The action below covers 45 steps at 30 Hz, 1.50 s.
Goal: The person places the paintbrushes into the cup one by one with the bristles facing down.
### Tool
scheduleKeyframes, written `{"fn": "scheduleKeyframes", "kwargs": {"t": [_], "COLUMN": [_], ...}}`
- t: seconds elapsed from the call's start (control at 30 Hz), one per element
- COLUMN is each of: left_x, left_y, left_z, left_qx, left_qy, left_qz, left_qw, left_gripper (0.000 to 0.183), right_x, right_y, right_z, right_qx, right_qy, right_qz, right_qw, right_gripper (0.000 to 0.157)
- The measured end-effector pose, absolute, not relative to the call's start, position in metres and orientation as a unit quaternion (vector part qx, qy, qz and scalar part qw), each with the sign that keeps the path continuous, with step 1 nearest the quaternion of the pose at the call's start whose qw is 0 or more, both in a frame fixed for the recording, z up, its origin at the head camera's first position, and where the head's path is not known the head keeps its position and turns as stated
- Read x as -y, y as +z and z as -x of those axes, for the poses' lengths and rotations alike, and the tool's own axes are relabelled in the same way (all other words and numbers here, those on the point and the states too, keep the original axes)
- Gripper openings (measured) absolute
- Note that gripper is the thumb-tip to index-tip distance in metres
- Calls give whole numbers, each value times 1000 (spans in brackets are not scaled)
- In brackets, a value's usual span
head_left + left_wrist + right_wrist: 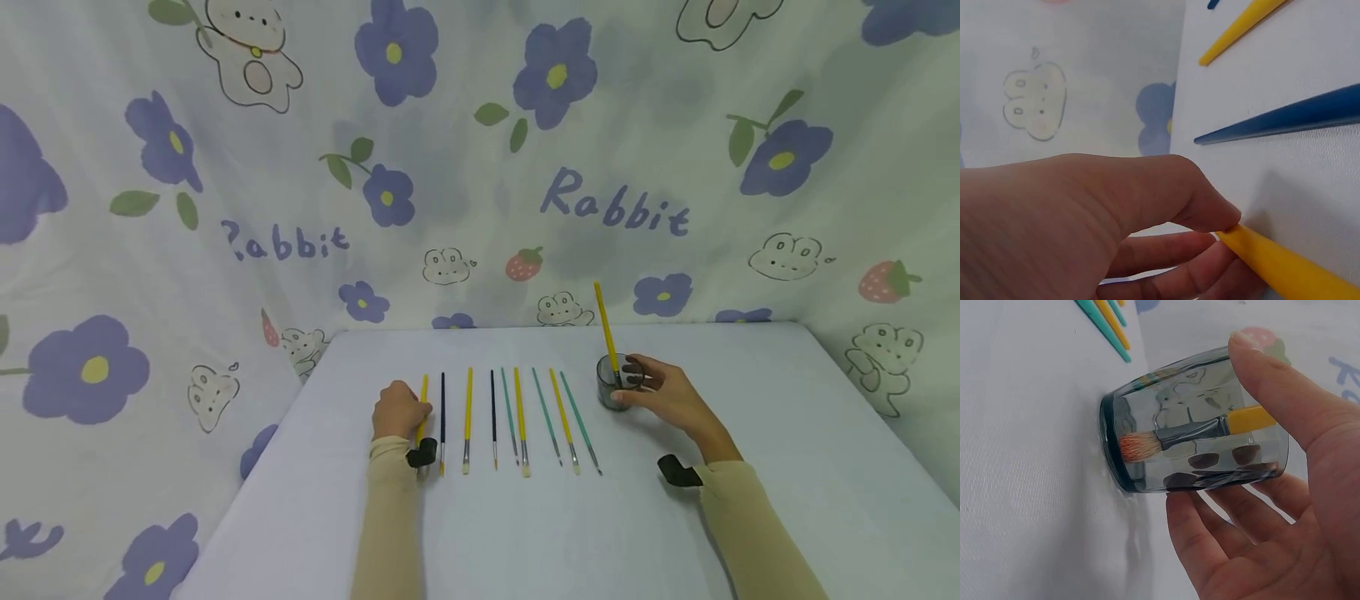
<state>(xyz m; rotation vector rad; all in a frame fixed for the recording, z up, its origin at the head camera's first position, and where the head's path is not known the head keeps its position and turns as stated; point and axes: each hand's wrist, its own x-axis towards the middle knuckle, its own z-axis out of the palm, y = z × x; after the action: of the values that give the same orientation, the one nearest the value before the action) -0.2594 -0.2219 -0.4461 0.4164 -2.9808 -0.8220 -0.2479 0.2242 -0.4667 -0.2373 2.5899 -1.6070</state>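
My left hand (400, 410) pinches the handle of a yellow paintbrush (1285, 265) between thumb and fingers, at the left end of a row of brushes. On the right, my right hand (667, 398) grips a dark-tinted glass cup (1194, 394), thumb on one side and fingers on the other. A yellow-handled paintbrush (604, 325) leans in the cup, its reddish-tipped bristles (1138, 447) down near the base. Beside the left hand lies a dark blue paintbrush (1285, 119).
Several paintbrushes lie in a row across the white table (540, 542), among them a yellow one (468, 417), a black one (493, 417) and a green one (580, 421). Behind the table hangs a curtain (465, 192) with flowers and rabbits.
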Motion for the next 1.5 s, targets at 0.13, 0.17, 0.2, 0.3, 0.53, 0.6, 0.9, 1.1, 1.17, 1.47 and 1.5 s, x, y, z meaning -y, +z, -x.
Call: {"fn": "scheduleKeyframes", "kwargs": {"t": [0.13,0.17,0.2,0.3,0.53,0.6,0.9,1.1,1.17,1.47,1.5], "left_x": [226,227,228,231,233,233,223,207,200,168,164], "left_y": [-447,-447,-448,-445,-434,-432,-420,-414,-411,-406,-405], "left_z": [260,260,260,261,265,266,266,263,262,261,261], "left_qx": [954,952,950,941,917,910,870,814,796,754,750], "left_qy": [-271,-277,-284,-311,-376,-397,-484,-574,-599,-650,-654], "left_qz": [-128,-129,-129,-132,-132,-122,-90,-82,-76,-31,-30], "left_qw": [21,20,18,5,-5,-1,27,34,40,93,96], "left_gripper": [26,28,31,40,46,46,46,48,47,42,41], "right_x": [-226,-226,-226,-226,-225,-226,-225,-227,-228,-226,-226], "right_y": [-467,-467,-468,-468,-469,-468,-468,-469,-471,-476,-475], "right_z": [247,247,247,247,248,249,251,251,251,252,252], "right_qx": [-845,-844,-844,-845,-846,-847,-846,-847,-847,-846,-844], "right_qy": [-527,-528,-528,-528,-525,-524,-526,-524,-524,-527,-530], "right_qz": [81,82,82,81,82,80,75,78,78,74,75], "right_qw": [39,39,39,42,40,40,42,39,37,36,36], "right_gripper": [91,91,91,91,92,92,93,92,92,93,93]}}
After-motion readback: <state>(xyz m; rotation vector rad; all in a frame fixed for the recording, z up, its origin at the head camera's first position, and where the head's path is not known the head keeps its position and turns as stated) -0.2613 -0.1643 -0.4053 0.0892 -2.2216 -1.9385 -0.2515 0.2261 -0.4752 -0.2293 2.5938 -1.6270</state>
